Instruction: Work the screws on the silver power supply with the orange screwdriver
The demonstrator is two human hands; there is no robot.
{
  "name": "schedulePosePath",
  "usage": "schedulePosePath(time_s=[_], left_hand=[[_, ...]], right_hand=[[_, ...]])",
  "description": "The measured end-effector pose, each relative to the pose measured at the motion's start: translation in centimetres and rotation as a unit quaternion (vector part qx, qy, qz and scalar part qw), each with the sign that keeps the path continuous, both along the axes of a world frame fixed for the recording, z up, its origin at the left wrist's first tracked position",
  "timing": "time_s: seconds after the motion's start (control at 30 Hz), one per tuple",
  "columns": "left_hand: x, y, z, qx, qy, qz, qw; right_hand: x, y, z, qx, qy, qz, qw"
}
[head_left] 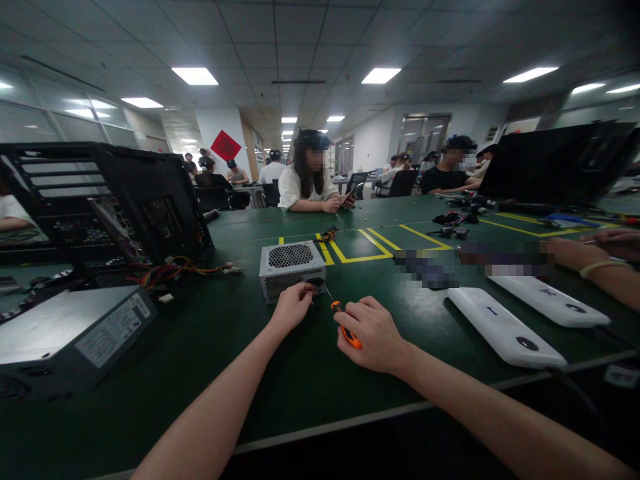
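Note:
A grey metal computer power supply (293, 257) with a honeycomb vent on top stands on the green table in front of me. My left hand (294, 305) is at its near right corner, fingers drawn together by a small dark part; what they pinch is hidden. In my right hand (373, 330) is a screwdriver (349, 333) with an orange and black handle, the fingers wrapped around it. Its thin shaft slants up and left toward that same corner, close to my left fingertips. Whether the tip touches anything cannot be made out.
At left stand an open black computer case (165, 207) and another power supply (85, 333) with loose cables (175, 267). White devices (505, 327) lie at right, near another person's hands (580, 257). A person (307, 177) sits opposite; a dark monitor (555, 163) stands at far right.

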State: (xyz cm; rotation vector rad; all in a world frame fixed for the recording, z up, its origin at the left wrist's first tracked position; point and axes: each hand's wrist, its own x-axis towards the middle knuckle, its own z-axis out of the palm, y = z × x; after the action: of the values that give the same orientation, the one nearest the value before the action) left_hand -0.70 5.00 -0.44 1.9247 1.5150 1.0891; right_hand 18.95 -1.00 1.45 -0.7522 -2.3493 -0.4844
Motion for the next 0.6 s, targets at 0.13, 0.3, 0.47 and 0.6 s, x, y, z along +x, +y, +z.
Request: schedulePosePath(time_s=[0.13, 0.3, 0.47, 0.6], left_hand=[[0.11, -0.13, -0.06, 0.01, -0.006, 0.001, 1.0], [0.21, 0.05, -0.28, 0.015, -0.02, 0.002, 1.0], [0.21, 0.02, -0.24, 0.014, -0.026, 0.0, 1.0], [0.23, -0.01, -0.25, 0.014, -0.027, -0.003, 1.0]], right_hand=[[-0.01, -0.06, 0.06, 0.018, -0.001, 0.002, 1.0], [0.18, -0.06, -0.09, 0.038, 0.022, 0.01, 0.999], [0.26, 0.15, -0.17, 0.003, 0.018, 0.033, 0.999], [0.09, 0.29, -0.09, -0.01, 0.006, 0.018, 1.0]])
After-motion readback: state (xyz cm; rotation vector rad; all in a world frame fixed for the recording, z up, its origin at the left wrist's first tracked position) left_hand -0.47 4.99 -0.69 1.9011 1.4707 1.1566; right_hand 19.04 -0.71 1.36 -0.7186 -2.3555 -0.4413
